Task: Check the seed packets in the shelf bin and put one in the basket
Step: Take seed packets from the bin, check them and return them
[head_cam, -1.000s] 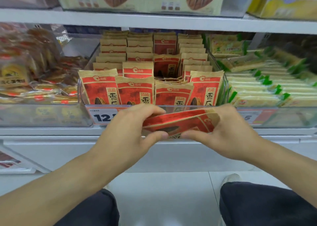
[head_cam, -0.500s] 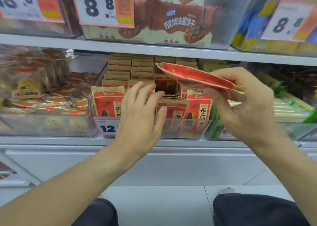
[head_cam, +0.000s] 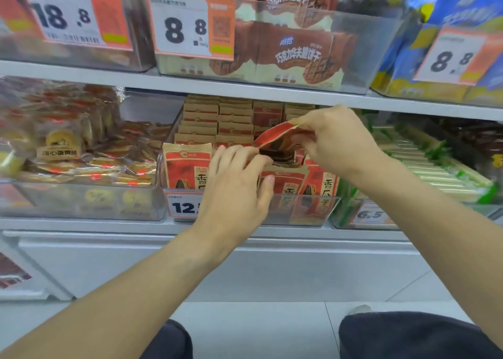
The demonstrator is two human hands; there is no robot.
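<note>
A clear shelf bin (head_cam: 315, 211) on the middle shelf holds several red and tan seed packets (head_cam: 187, 165) standing in rows. My right hand (head_cam: 337, 138) pinches one red seed packet (head_cam: 275, 136), tilted over the middle of the bin. My left hand (head_cam: 236, 187) reaches into the bin's front row with its fingers curled over the top of a standing packet (head_cam: 285, 184). No basket is in view.
A bin of wrapped cakes (head_cam: 68, 151) stands to the left and a bin of green-trimmed packs (head_cam: 435, 162) to the right. The shelf board above (head_cam: 245, 89) carries bins of brown biscuit boxes (head_cam: 294, 53) with price tags. My knees show at the bottom.
My right hand lifted the packet up from below the bin and has brought it down over the bin's middle. My left hand let go of it and went into the front row.
</note>
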